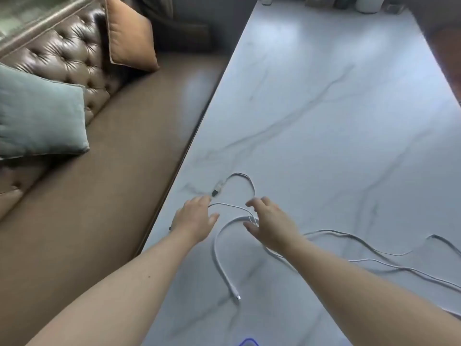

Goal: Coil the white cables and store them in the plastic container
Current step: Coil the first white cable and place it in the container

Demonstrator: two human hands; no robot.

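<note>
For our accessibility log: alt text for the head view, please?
Two bare hands, left hand and right hand, reach with spread fingers over loose thin white cables sprawled on a white marble-patterned table. A brown tufted leather sofa stands alongside.

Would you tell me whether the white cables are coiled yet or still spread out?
Spread out: the cables lie in loose loops across the table, ends free.

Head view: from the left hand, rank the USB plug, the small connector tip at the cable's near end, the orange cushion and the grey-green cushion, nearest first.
1. USB plug: on the table, just past the left hand's fingertips.
2. Small connector tip: on the table, nearer the camera, to the hand's right.
3. Grey-green cushion: on the sofa, far left.
4. Orange cushion: against the sofa back, farthest.
</note>
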